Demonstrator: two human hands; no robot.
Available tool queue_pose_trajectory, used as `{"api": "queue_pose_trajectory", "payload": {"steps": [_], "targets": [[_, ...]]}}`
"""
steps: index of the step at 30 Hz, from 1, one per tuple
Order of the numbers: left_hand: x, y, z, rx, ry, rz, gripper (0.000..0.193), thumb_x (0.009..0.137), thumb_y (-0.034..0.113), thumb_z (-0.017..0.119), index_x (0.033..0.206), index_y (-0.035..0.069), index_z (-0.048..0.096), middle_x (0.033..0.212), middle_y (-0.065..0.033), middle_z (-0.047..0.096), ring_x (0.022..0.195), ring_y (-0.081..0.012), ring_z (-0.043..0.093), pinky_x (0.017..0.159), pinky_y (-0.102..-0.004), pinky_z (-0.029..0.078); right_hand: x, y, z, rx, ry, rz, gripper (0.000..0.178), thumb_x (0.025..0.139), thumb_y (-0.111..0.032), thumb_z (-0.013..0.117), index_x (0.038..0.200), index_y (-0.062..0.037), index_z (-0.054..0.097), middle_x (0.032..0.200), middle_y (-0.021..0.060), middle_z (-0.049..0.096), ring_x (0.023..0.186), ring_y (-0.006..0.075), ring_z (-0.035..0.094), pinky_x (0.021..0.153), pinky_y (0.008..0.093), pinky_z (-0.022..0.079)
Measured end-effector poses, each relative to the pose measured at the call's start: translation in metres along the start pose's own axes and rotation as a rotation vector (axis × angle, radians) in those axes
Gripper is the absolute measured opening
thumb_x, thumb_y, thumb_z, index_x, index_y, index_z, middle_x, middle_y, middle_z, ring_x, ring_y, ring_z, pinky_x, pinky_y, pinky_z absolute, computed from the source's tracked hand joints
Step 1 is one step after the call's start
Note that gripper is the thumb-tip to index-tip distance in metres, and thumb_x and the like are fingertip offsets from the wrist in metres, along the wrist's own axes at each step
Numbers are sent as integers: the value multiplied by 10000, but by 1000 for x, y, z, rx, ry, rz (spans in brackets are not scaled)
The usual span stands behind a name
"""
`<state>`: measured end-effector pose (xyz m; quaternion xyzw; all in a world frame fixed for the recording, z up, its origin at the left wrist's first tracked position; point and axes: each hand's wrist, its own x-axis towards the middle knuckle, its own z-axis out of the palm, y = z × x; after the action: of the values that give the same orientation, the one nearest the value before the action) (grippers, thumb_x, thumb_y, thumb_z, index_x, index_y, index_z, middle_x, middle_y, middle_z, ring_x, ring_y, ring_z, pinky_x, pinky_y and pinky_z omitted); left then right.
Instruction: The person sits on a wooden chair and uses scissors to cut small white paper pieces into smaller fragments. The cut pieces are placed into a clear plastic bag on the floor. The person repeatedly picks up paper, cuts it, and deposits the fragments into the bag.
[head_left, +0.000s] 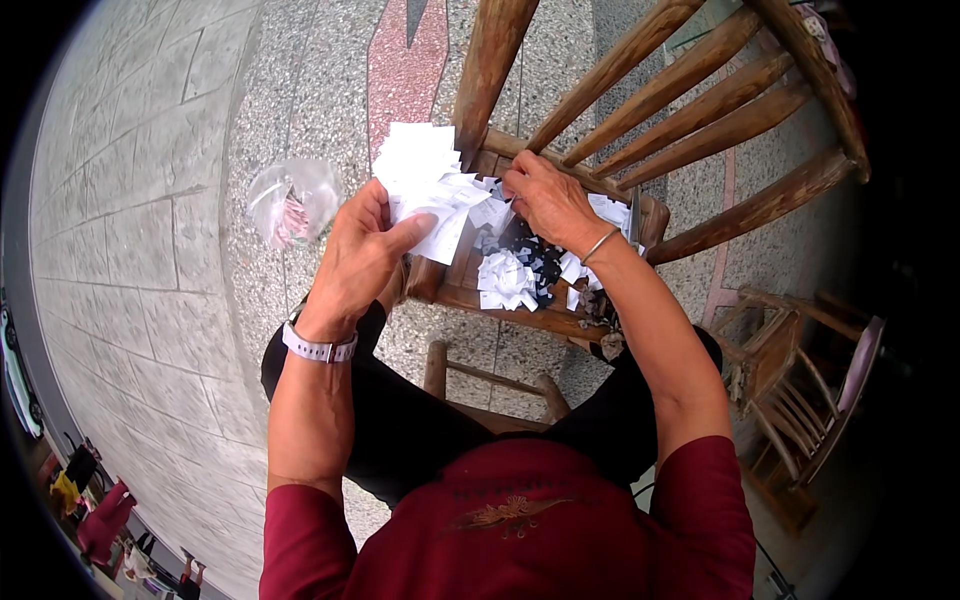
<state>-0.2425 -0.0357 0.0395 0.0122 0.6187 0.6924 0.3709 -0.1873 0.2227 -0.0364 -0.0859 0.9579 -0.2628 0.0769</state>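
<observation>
My left hand (365,240) is closed on a fanned stack of white slips (425,190), thumb on top, held over the left edge of a wooden chair's seat (560,322). My right hand (550,200) reaches over that seat with its fingers bent together at the edge of some white slips. What its fingertips pinch is too small to make out. Below them on the seat lie a heap of loose white slips (507,281) and a scatter of small black pieces (540,255). More white slips (608,210) lie beyond my right wrist.
A thin grey metal object (635,218) stands at the seat's right edge. The chair's slatted back (690,95) rises at the far right. On the speckled floor to the left sits a clear plastic bag (293,205) with pinkish contents. Another wooden chair (780,365) stands at the right.
</observation>
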Motion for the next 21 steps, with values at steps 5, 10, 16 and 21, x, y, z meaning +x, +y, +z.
{"api": "queue_pose_trajectory", "payload": {"steps": [5, 10, 16, 21], "targets": [[-2, 4, 3, -35, -8, 12, 310, 915, -2, 640, 1220, -19, 591, 1113, -66, 681, 1012, -121, 628, 933, -294, 484, -2, 4, -3, -16, 56, -92, 101, 780, -35, 691, 828, -41, 602, 985, 90, 529, 973, 296, 552, 837, 421, 475], [-4, 4, 1, -6, -10, 21, 307, 912, 1, 646, 1214, -14, 596, 1110, -65, 682, 1004, -120, 628, 930, -294, 486, -7, -3, -23, -59, 43, -137, 79, 776, -53, 685, 818, -46, 618, 937, 100, 585, 968, 296, 571, 869, 405, 460], [-6, 2, 4, 16, -76, 34, 320, 905, 1, 658, 1218, -16, 589, 1105, -63, 684, 997, -123, 631, 918, -297, 493, -16, -11, -49, 358, -127, 193, 145, 825, -69, 629, 914, 45, 619, 775, 151, 675, 733, 236, 654, 694, 375, 502], [-11, 0, 14, 13, -231, -18, 334, 913, -15, 618, 1243, -25, 566, 1109, -71, 671, 1021, -125, 623, 903, -299, 505, -12, -30, -73, 366, -347, 174, 231, 764, -105, 656, 920, 63, 684, 792, 160, 680, 738, 225, 638, 688, 360, 489]]}}
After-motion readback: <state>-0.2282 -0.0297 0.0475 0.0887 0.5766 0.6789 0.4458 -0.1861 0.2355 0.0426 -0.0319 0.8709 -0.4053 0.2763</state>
